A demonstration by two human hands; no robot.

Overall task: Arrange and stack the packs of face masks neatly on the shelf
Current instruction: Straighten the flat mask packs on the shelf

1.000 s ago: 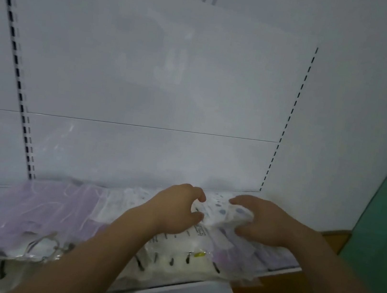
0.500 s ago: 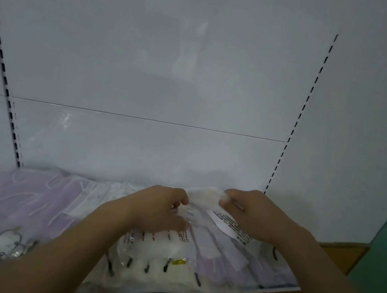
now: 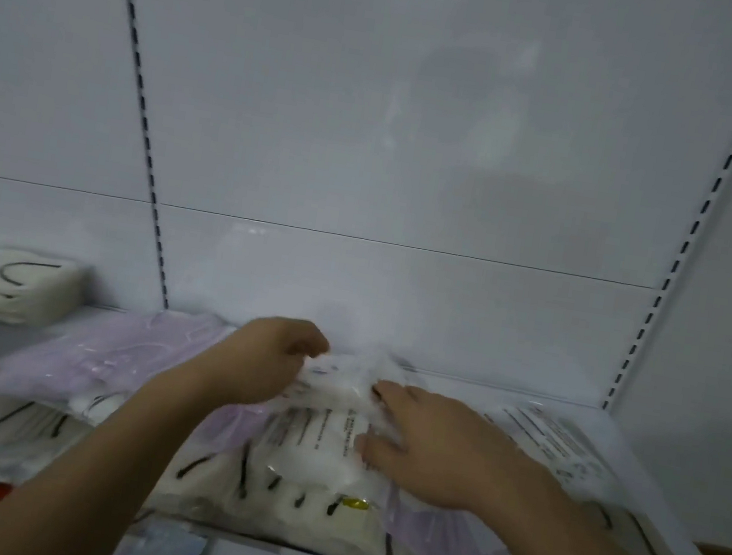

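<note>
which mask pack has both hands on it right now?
The white pack with printed text on top at the shelf's middle: the left hand grips its far edge, the right hand presses it flat. The purple pack lies untouched to its left.

Two hands are in view, the left hand (image 3: 268, 365) and the right hand (image 3: 439, 445). One shelf (image 3: 591, 413) carries the mask packs: two lilac packs (image 3: 114, 363) show, one at the left and one at the right front. The clear packs of white masks (image 3: 320, 441) overlap too much to count. One stack of white masks (image 3: 2, 284) sits at far left.
</note>
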